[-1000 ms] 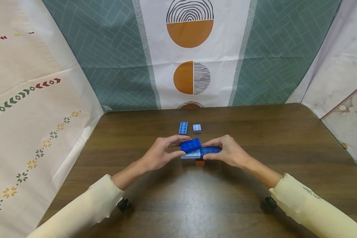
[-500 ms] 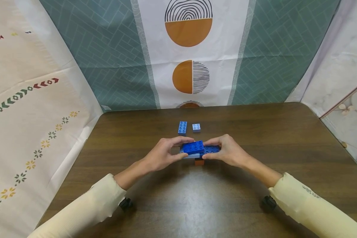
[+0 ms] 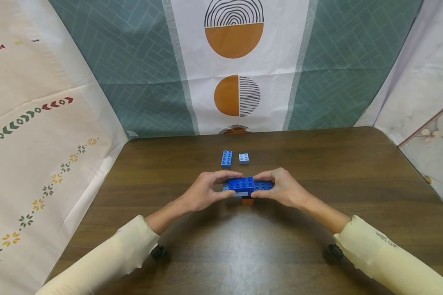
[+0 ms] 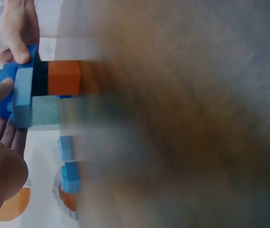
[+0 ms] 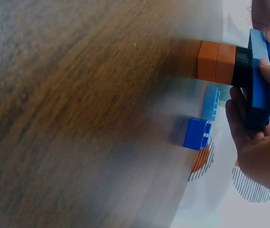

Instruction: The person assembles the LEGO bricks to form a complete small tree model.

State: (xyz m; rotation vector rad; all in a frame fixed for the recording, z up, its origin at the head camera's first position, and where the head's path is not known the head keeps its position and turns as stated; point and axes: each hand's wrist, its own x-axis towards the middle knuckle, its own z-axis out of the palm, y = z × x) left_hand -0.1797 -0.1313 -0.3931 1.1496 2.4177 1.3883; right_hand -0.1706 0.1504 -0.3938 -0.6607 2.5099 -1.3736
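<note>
A stack of toy building bricks stands on the table between both hands. At its base are orange bricks [image 5: 216,62], then a black brick [image 5: 242,66]. Above these, a light blue brick [image 4: 23,97] and a dark blue brick [image 3: 263,185] lie side by side. A bright blue brick [image 3: 241,184] sits across the top, roughly level and parallel with them; whether it is fully pressed down I cannot tell. My left hand [image 3: 204,190] pinches this top brick between thumb and fingers. With thumb and fingers, my right hand [image 3: 282,188] grips the dark blue brick's right side.
Behind the stack lie a long medium blue brick [image 3: 227,158] and a small pale blue square brick [image 3: 243,158]. The brown wooden table [image 3: 162,164] ends at a patterned cloth [image 3: 147,82] at the back, with more cloth at both sides.
The bright blue brick has moved slightly right and turned from slanted to level over the stack, carried by my left hand. My right hand keeps its grip nearly still.
</note>
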